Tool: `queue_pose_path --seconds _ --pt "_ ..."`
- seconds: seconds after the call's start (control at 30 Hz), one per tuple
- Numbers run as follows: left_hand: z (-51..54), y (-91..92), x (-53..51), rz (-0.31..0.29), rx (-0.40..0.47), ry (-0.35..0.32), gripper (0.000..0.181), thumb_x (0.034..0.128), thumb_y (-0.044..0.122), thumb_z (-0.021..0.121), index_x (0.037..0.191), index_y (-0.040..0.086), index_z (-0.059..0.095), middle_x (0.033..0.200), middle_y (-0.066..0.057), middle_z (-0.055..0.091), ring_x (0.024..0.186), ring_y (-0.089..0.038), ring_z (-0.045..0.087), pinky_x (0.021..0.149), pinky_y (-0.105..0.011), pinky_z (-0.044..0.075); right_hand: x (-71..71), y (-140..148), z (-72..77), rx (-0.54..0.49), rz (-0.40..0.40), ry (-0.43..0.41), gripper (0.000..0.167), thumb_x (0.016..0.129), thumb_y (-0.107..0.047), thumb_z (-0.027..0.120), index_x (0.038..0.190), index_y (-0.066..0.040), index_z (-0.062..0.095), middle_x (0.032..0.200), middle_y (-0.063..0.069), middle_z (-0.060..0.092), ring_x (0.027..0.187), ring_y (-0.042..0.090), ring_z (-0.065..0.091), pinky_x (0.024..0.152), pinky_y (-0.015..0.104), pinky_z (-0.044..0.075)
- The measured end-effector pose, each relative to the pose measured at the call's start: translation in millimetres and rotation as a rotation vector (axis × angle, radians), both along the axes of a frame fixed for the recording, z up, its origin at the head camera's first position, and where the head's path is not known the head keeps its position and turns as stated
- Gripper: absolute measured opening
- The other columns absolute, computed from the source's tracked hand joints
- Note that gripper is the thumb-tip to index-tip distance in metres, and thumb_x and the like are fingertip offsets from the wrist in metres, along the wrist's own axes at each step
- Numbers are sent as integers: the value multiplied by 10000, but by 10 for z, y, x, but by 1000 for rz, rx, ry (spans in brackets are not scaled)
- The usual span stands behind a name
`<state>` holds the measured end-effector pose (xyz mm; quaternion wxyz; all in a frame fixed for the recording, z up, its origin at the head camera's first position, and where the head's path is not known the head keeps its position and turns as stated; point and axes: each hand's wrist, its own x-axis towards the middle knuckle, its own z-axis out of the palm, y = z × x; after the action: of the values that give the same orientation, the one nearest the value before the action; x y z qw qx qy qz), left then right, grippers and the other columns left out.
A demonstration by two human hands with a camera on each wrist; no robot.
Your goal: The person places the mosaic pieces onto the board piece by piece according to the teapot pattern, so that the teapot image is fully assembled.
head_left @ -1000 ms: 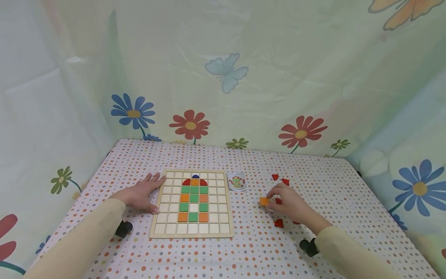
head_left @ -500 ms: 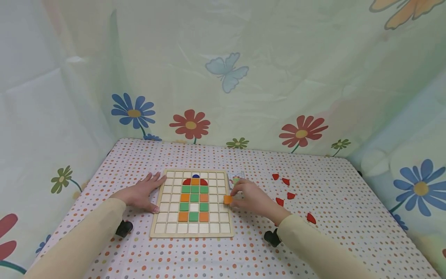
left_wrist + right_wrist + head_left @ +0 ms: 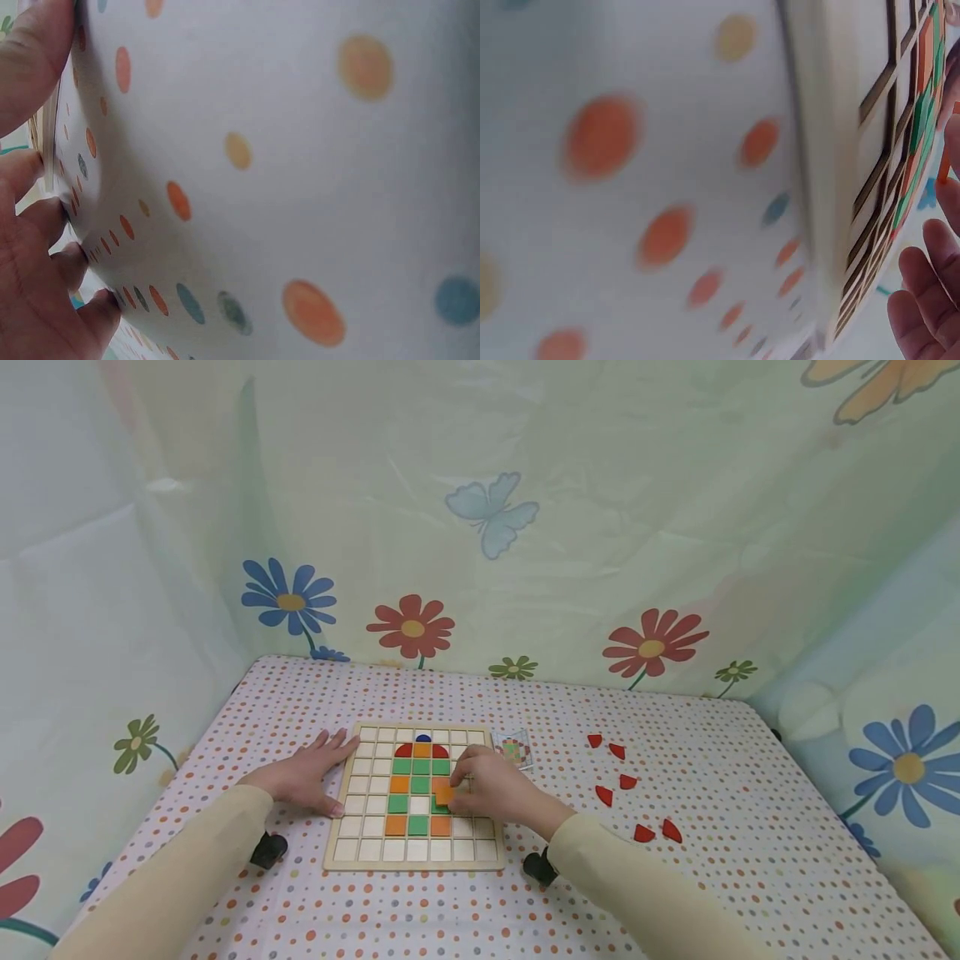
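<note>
My right hand (image 3: 495, 785) pinches an orange square tile (image 3: 446, 795) above the right side of the coloured pattern, partly covering the tiles there. In the right wrist view the orange tile (image 3: 944, 163) shows edge-on between thumb and finger, above the board. The wooden grid board (image 3: 412, 865) carries green, orange and red tiles, with a small blue piece (image 3: 423, 739) at the top. One bare cell (image 3: 419, 804) lies among the lower tiles. At the board's left edge my left hand (image 3: 303, 775) rests with fingers spread, touching the frame.
A small pattern card (image 3: 519, 745) lies by the board's upper right corner. Several loose red quarter-round pieces (image 3: 627, 782) are scattered farther right on the dotted tablecloth (image 3: 570, 710). A printed floral curtain (image 3: 360, 527) stands behind the table.
My right hand has carried the orange tile leftward from among the red pieces to over the board's pattern. One red piece near the hand's start has shifted right. My left hand stays put.
</note>
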<state>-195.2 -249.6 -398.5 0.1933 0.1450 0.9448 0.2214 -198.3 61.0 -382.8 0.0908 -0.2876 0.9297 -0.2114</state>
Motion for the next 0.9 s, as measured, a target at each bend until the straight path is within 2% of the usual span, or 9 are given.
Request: queue_pose_path --seconds 0.2,0.37,0.53,0.73,0.9 --pt "6 11 -6 2 -4 -6 1139 751 280 903 1621 20 215 1680 -308 85 1545 -546 16 1228 -713 96 13 -190 3 61 82 55 176 841 -239 856 895 -88 781 976 0 668 894 126 562 738 228 524" --pt "22 19 -3 4 -11 -6 1130 758 277 899 1623 26 216 1684 -301 85 1549 -539 15 1229 -709 102 40 -295 13 138 73 89 235 835 -309 861 916 -102 783 956 -24 646 854 103 532 698 205 497" --pt "28 29 -9 7 -25 -5 1130 757 284 903 1625 40 222 1688 -291 90 1552 -535 23 1231 -703 116 49 -351 18 186 64 116 236 814 -326 878 890 -122 788 960 -24 664 894 129 568 741 237 534" --pt "31 24 -15 14 -27 -13 1137 749 284 908 1625 43 225 1691 -284 90 1553 -533 23 1233 -700 117 48 -397 20 230 66 135 219 815 -335 876 879 -142 794 1003 -21 717 1143 206 630 896 292 576" --pt "22 16 -14 16 -25 -12 1137 748 285 908 1625 44 227 1691 -283 92 1553 -532 24 1230 -702 123 51 -416 27 237 85 131 226 823 -341 869 887 -135 800 967 -22 691 1027 176 628 859 266 561"
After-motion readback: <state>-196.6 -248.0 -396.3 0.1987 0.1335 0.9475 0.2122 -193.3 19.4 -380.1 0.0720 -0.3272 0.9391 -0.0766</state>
